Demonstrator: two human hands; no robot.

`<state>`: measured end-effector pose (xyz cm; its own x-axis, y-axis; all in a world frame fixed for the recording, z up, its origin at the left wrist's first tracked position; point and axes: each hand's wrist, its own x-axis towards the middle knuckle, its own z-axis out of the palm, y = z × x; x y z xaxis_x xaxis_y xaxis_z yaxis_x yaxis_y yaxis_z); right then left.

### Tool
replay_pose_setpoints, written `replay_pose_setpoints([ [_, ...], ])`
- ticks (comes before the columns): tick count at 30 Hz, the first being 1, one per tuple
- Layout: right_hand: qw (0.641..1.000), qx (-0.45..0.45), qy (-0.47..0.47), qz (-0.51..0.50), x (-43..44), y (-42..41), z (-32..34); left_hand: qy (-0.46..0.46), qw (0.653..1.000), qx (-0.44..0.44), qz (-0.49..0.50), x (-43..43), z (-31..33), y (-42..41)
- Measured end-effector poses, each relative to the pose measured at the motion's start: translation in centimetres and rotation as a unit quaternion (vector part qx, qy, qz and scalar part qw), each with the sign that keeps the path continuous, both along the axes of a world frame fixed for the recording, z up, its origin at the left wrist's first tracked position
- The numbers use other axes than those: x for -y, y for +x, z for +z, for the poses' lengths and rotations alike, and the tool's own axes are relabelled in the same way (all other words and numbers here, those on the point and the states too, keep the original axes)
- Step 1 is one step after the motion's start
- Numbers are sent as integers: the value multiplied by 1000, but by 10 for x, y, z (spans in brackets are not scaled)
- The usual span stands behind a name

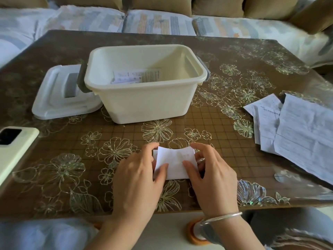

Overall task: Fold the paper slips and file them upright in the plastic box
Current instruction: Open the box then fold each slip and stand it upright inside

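A small white paper slip (173,162) lies folded on the table near its front edge. My left hand (137,177) pinches its left side and my right hand (211,175) pinches its right side, thumbs pressing on top. Behind them stands the cream plastic box (144,101), open, with a few printed slips (137,75) standing against its far inner wall. A loose pile of unfolded printed slips (295,130) lies at the table's right edge.
The box's white lid (61,98) lies flat to the left of the box. A pale phone (12,150) rests at the left table edge. A sofa with cushions (158,22) runs behind the table. A tape roll (197,233) sits below the front edge.
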<state>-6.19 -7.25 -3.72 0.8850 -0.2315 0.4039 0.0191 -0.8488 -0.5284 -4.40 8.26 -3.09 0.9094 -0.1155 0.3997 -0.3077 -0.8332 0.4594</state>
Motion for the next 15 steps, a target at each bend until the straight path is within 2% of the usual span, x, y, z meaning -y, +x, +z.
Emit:
replay_pose_setpoints([
  [6, 999, -2, -35, 3, 0, -1, -1, -24, 1000, 3, 2, 0, 0, -1],
  [11, 993, 23, -116, -4, 0, -1, -5, 71, 995, 51, -42, -1, -2, 1],
  [15, 996, 6, -83, -17, 0, -5, -4, 35, 997, 34, -65, -13, -4, 8],
])
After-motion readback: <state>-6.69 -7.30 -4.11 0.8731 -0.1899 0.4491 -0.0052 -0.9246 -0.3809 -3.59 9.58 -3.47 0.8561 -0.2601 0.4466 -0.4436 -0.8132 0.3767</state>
